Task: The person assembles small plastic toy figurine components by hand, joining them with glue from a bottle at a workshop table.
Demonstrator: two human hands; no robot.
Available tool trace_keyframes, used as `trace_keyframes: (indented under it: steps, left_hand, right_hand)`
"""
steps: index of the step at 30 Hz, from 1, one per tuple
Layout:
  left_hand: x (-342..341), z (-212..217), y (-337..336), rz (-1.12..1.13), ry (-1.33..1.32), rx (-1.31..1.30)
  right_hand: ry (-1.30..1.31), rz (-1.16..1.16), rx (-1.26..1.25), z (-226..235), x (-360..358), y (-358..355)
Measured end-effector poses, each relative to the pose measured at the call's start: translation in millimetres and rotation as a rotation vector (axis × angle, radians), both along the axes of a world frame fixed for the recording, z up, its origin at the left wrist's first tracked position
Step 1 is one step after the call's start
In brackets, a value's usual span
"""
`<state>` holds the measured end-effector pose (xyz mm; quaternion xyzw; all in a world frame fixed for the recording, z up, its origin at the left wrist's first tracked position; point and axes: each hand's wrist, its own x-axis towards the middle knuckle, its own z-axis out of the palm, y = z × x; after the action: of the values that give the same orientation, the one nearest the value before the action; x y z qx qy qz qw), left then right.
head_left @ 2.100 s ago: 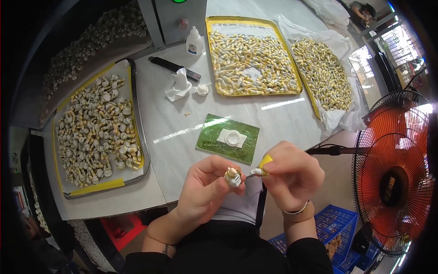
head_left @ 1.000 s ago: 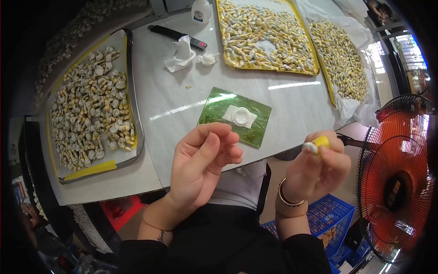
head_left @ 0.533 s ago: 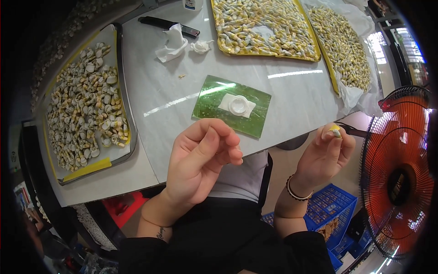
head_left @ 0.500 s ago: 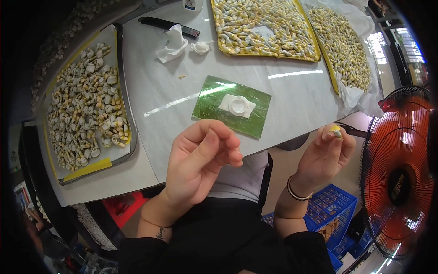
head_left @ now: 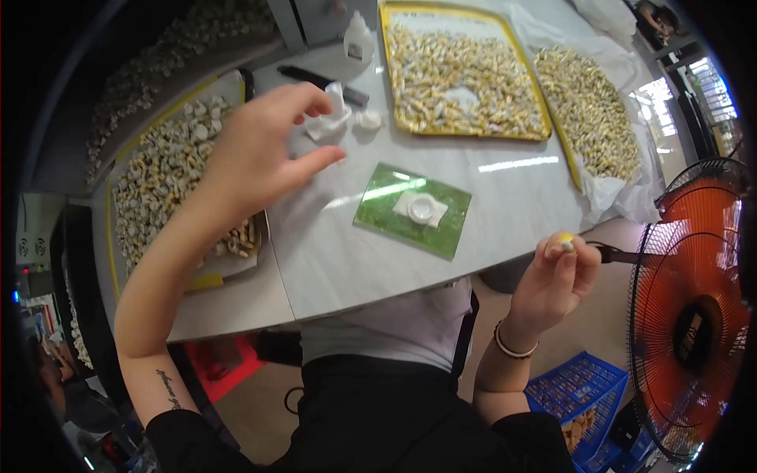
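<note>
My left hand (head_left: 264, 138) is stretched over the table between the left tray and the crumpled white tissue (head_left: 333, 114). Its thumb and fingers are apart, with nothing between them. My right hand (head_left: 556, 276) pinches a small yellow-and-white piece (head_left: 566, 243) between its fingertips, out past the table's near edge. On the table lies a green glass plate (head_left: 378, 221), and on it a white folded pad (head_left: 435, 213) carries a small clear round dish (head_left: 421, 209). The left tray (head_left: 262, 240) holds many small grey-white and yellowish pieces, partly hidden by my left arm.
At the back stand a white dropper bottle (head_left: 359, 43) and a black elongated tool (head_left: 319, 84). A yellow-rimmed tray (head_left: 473, 136) of small yellowish pieces sits back right, beside more pieces (head_left: 587, 114) on white sheeting. To the right are an orange fan (head_left: 686, 315) and a blue crate (head_left: 583, 386).
My left hand has swung from in front of my body up and left over the table, its fingers spreading. My right hand has moved slightly, still pinching the small piece. The view has shifted.
</note>
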<state>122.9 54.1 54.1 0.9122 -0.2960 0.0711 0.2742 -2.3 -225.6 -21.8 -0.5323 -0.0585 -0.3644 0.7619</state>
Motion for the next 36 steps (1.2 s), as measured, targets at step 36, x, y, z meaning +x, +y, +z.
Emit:
trace_keyframes:
  steps: [36]
  left_hand:
    - [22,-4,11,-0.006,-0.042,0.081]
  right_hand:
    - [0.104,0.089,0.250,-2,27,-11]
